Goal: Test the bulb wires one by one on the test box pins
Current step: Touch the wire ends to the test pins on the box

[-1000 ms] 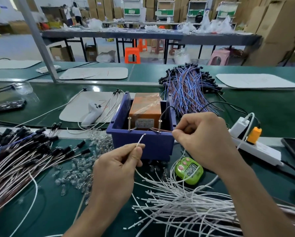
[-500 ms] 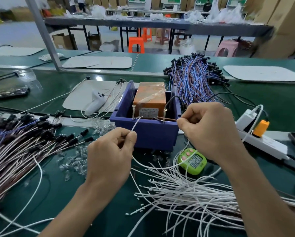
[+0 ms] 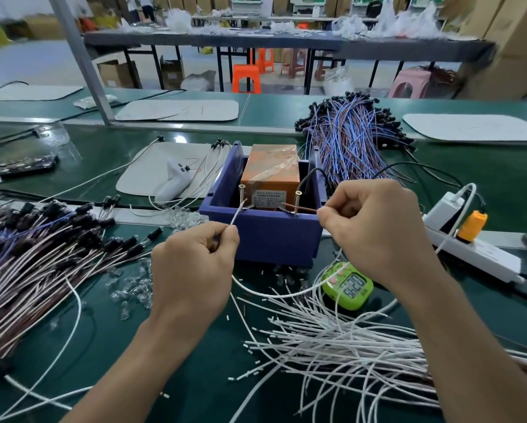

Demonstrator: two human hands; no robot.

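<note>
Beside the pins (image 3: 242,193), left fingers (image 3: 225,238) tight on white wire (image 3: 237,216), right fingers (image 3: 330,214) on brown wire (image 3: 304,209), grips half-hidden.

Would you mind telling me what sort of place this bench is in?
Probably a factory assembly and test line: long green benches, heaps of cut wires around a test box, and stacked cartons behind.

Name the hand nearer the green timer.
Right. The right hand, pinching the brown wire, is just above the green timer; the left hand, pinching the white wire, sits farther to its left.
</note>
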